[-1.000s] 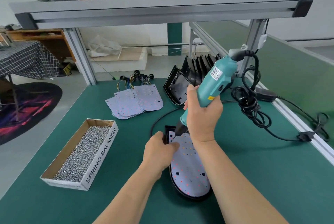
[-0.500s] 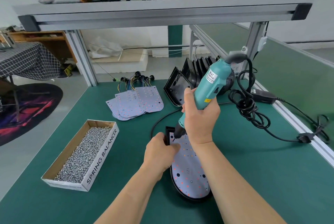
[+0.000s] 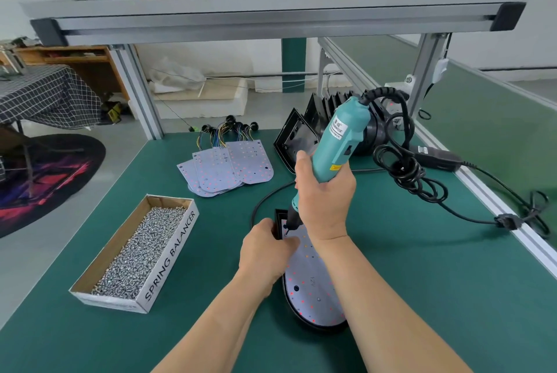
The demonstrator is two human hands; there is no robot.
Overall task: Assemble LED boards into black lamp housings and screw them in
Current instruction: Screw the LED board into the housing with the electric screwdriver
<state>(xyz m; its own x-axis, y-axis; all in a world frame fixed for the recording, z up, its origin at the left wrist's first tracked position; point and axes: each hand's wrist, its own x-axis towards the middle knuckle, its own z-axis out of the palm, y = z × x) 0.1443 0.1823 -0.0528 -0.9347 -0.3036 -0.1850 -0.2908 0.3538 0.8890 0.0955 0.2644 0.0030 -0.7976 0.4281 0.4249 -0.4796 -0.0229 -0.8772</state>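
A black lamp housing (image 3: 319, 327) lies on the green bench with a white LED board (image 3: 313, 285) seated in it. My right hand (image 3: 324, 201) grips a teal electric screwdriver (image 3: 339, 143), tilted, with its tip down on the board's far left corner. My left hand (image 3: 263, 249) holds the housing's far left corner beside the tip, fingers curled over the rim. Whether a screw sits under the bit is hidden.
An open cardboard box of screws (image 3: 141, 249) stands at the left. Loose LED boards with wires (image 3: 226, 167) lie behind it. A row of empty black housings (image 3: 304, 134) leans at the back. The screwdriver's black cable (image 3: 407, 170) coils to the right, near the bench's aluminium edge (image 3: 494, 207).
The screwdriver has tilted more upright and its tip has settled onto the board's far left corner. My left hand stays on the housing's corner.
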